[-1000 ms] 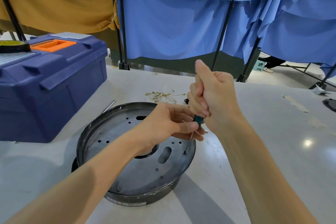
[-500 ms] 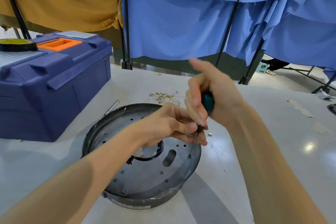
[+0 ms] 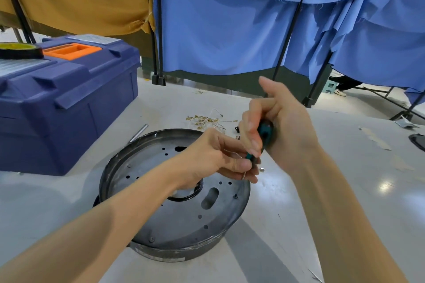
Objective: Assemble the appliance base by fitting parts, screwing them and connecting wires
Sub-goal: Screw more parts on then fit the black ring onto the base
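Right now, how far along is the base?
Done: the plate sits in the base, with a screw seated near its front edge. In hand: the right hand grips the screwdriver, the left hand steadies its shaft over a second screw by the right rim. Left: several holes are empty, and the wires lie loose on the table.

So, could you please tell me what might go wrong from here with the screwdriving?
The screwdriver leans over the screw near the rim of the base; its tip could slip out and scratch the plate.
The left hand pinches the shaft close to the tip, so a slip might jab those fingers.
A small loose part lies on the table beside the base; the right hand could knock it away.
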Available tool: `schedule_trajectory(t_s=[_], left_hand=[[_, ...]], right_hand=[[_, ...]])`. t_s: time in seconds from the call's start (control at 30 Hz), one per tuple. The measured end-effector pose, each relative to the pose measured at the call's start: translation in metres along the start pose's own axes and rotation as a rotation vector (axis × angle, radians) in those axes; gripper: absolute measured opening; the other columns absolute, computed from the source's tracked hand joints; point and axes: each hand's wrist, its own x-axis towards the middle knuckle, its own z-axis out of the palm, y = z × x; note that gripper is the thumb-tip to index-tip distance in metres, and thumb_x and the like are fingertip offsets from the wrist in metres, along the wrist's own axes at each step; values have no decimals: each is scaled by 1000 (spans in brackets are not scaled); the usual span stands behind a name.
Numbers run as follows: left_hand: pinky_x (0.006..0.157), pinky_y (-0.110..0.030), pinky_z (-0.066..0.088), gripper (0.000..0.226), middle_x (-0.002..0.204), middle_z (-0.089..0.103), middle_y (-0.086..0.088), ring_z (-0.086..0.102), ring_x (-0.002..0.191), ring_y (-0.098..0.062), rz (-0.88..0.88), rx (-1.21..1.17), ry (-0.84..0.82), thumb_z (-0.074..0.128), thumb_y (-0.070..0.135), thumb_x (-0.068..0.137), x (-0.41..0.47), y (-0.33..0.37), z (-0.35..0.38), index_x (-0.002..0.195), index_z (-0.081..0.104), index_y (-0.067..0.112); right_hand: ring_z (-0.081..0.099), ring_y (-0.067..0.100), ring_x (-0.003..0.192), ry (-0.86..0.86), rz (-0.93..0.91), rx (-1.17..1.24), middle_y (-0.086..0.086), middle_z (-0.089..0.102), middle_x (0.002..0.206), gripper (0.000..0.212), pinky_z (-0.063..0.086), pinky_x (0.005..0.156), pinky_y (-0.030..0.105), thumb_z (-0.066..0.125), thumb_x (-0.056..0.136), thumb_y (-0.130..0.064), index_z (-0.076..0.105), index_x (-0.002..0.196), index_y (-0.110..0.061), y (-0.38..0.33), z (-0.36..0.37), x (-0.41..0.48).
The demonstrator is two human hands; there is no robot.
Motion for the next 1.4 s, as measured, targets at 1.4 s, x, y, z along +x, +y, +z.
schedule_trajectory(t_s=[1.4], left_hand=[[84,-31,55,14,90,75,-12,72,93,-29,-44,-111,-119,66,27,90,2,-7,-5,93,74,16]], right_hand=[[33,22,26,-128,90,-13,10,36,31,66,33,36,20,40,100,-35,47,42,-6,-3,-2,17]])
